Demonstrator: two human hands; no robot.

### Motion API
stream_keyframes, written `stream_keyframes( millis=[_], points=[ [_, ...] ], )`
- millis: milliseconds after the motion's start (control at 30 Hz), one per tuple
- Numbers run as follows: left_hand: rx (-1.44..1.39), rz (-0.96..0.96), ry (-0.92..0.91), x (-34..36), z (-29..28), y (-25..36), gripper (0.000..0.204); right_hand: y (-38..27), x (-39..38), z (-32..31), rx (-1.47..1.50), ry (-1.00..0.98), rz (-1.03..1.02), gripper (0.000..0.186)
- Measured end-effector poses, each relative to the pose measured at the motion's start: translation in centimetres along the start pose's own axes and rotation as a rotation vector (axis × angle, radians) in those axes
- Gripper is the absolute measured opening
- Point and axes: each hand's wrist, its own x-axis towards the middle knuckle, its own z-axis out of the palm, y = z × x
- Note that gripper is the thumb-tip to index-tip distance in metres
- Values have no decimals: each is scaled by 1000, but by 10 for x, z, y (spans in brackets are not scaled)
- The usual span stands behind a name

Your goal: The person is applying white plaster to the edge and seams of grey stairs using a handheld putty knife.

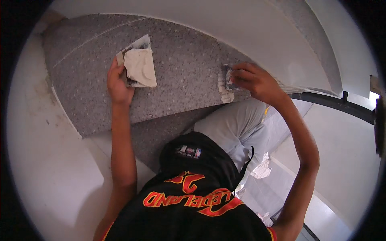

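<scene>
My left hand [120, 86] is closed around a wide putty knife, its blade [142, 41] tilted up and bearing a thick mound of off-white putty [140, 66]. Over on the right, my right hand [257, 83] grips a smaller scraper [228, 76] by its back edge. That scraper's blade is at the surface of the grey speckled step [181, 72], close to the step's front edge. A smeared patch of pale putty [227, 97] lies beside and below the blade. My fingers partly cover the scraper.
White walls border the step, one at the left [32, 120] and a curved one [249, 28] along the far side. A lower step [150, 134] shows below. At the right are a dark curved rail [337, 106] and crumpled white sheeting [262, 168]. My bent leg [229, 124] lies near the step edge.
</scene>
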Motion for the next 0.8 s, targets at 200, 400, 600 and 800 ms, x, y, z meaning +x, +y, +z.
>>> stream_keyframes(
  millis=[200,400,600,800],
  points=[
    [2,-12,18,2,1,-1,44,2,12,0,-6,65,39,38],
    [48,-17,58,1,-1,0,46,10,19,-7,-139,101,43,42],
    [8,-32,40,2,-2,0,45,26,32,22,-145,287,57,44],
    [-86,-48,32,1,-2,2,45,32,25,21,-254,183,78,32]
  ],
)
